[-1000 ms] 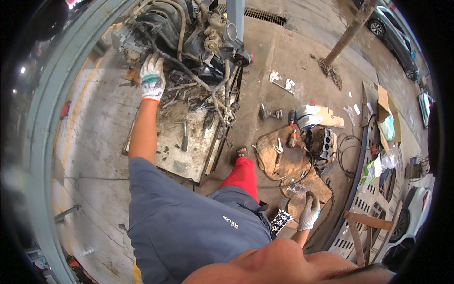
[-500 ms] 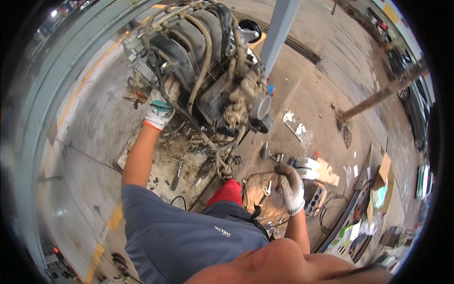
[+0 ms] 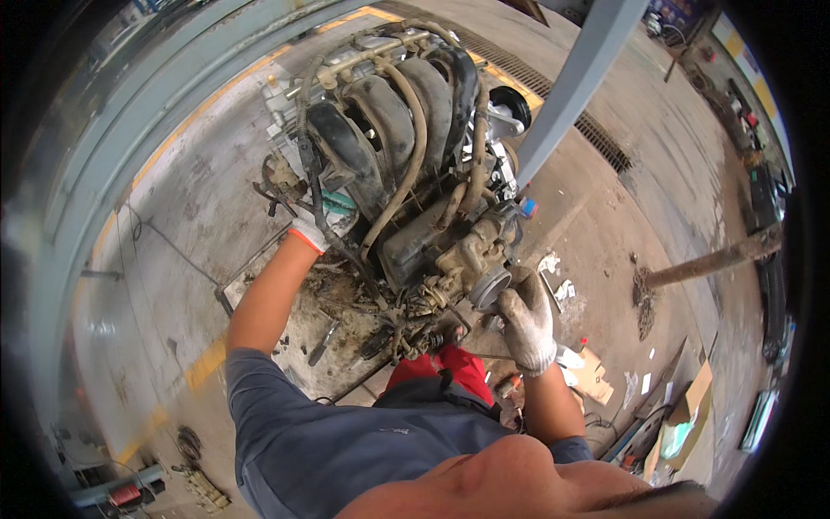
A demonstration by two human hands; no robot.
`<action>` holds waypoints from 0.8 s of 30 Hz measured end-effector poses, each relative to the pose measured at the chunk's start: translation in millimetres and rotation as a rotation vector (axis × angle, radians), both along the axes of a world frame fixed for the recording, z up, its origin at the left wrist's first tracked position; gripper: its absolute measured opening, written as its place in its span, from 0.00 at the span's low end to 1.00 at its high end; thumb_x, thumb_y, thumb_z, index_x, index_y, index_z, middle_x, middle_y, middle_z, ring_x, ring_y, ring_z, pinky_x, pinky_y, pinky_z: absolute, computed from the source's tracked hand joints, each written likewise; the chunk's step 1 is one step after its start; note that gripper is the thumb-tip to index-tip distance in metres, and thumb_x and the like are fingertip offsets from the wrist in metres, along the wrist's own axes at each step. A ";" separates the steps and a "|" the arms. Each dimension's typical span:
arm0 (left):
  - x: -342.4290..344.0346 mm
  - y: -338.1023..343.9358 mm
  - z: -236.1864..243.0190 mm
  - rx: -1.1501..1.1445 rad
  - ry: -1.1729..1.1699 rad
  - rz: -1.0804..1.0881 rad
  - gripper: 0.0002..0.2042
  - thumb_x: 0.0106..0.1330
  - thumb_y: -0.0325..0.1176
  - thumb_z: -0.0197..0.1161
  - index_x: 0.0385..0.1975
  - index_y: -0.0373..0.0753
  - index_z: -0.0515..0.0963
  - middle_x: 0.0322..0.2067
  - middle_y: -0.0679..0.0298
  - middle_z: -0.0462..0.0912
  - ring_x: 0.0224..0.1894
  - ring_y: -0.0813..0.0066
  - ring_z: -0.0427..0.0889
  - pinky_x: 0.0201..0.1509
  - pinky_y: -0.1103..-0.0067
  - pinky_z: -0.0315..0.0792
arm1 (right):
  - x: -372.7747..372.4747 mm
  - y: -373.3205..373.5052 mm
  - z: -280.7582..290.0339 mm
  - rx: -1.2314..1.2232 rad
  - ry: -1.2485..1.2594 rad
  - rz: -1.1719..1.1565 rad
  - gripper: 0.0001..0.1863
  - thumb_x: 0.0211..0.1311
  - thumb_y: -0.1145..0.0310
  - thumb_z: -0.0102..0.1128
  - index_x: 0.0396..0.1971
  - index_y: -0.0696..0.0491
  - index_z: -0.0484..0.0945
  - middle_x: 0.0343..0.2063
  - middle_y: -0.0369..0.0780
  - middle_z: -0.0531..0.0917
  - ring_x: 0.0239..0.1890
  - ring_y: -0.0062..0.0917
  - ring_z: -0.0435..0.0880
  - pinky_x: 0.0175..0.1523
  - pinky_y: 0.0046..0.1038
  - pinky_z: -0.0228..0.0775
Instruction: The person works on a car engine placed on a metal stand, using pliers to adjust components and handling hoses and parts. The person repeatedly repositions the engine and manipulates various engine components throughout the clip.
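1. We look down on a car engine [image 3: 380,121], large and grimy, filling the upper middle of the view; its curved black intake pipes face us, and a tan hose [image 3: 413,147] loops across them.
2. Our left hand [image 3: 339,206], in a white glove with a teal patch, reaches against the engine's near left side, behind a dark hose [image 3: 314,177]. Its fingertips are hidden, so we cannot tell whether they grasp anything.
3. Our right hand [image 3: 527,327], in a white glove (its fingers soiled brownish grey), is at the right edge of a round metal throttle mouth [image 3: 491,289] on the engine's near right corner. The fingers are bent there, but we cannot tell whether they grip or merely touch.
4. Below the engine, a low, dirty worktop [image 3: 303,329] carries a ratchet-like tool [image 3: 323,342], lying flat near our left forearm.
5. Right of the engine rises a blue-grey post [image 3: 579,86], with a floor grate [image 3: 603,143] passing behind it.
6. At lower right, flattened cardboard [image 3: 591,379] and a cardboard box [image 3: 697,391] lie on the floor, well apart from the engine.
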State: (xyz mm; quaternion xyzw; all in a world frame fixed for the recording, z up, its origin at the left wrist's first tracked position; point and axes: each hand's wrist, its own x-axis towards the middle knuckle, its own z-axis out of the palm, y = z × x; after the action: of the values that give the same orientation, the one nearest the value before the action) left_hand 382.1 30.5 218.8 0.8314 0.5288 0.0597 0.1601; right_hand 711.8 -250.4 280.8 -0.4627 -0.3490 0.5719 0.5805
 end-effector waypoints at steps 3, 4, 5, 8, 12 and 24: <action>4.1 3.5 2.2 0.004 0.016 0.013 0.23 0.84 0.43 0.45 0.71 0.40 0.75 0.69 0.56 0.78 0.70 0.61 0.76 0.77 0.66 0.68 | 6.7 7.4 6.6 -0.015 -0.033 0.022 0.18 0.72 0.77 0.69 0.57 0.60 0.75 0.46 0.41 0.86 0.46 0.26 0.87 0.51 0.30 0.85; 7.9 8.9 4.1 0.012 0.024 0.018 0.23 0.84 0.43 0.45 0.71 0.40 0.75 0.69 0.55 0.78 0.70 0.60 0.76 0.77 0.65 0.68 | 7.5 12.0 11.2 -0.017 0.015 0.031 0.18 0.72 0.78 0.68 0.57 0.59 0.75 0.44 0.40 0.86 0.45 0.25 0.87 0.51 0.30 0.85; 11.2 7.9 3.0 0.015 0.027 0.023 0.23 0.84 0.44 0.45 0.71 0.40 0.75 0.69 0.55 0.78 0.70 0.60 0.76 0.77 0.65 0.68 | 10.8 10.1 3.5 -0.005 -0.084 0.041 0.17 0.72 0.79 0.67 0.56 0.59 0.75 0.43 0.39 0.86 0.44 0.24 0.86 0.50 0.30 0.84; 14.5 1.3 5.9 0.036 0.042 0.054 0.24 0.84 0.44 0.46 0.71 0.39 0.75 0.69 0.54 0.78 0.70 0.58 0.76 0.76 0.63 0.68 | 16.8 12.9 2.1 -0.038 -0.122 0.123 0.13 0.71 0.78 0.68 0.49 0.58 0.75 0.40 0.38 0.85 0.40 0.20 0.83 0.46 0.28 0.81; 16.8 -2.2 14.3 0.075 0.036 0.074 0.25 0.84 0.46 0.46 0.71 0.38 0.75 0.69 0.52 0.77 0.70 0.56 0.76 0.76 0.61 0.69 | 23.6 18.2 -1.3 -0.040 -0.176 0.183 0.15 0.68 0.72 0.74 0.47 0.58 0.77 0.35 0.37 0.86 0.38 0.19 0.83 0.44 0.28 0.80; 21.4 -13.3 13.4 0.261 -0.001 0.019 0.27 0.84 0.49 0.47 0.71 0.36 0.74 0.69 0.47 0.77 0.71 0.49 0.76 0.74 0.56 0.70 | 44.9 30.0 -8.1 0.198 -0.406 0.324 0.15 0.68 0.67 0.77 0.46 0.59 0.82 0.40 0.43 0.88 0.40 0.26 0.88 0.44 0.30 0.81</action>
State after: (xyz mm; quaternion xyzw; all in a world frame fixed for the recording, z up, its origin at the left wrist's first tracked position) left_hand 403.5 17.2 232.1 0.8401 0.5243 0.1298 0.0500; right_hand 756.7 -220.3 272.7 -0.4469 -0.5819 0.5160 0.4421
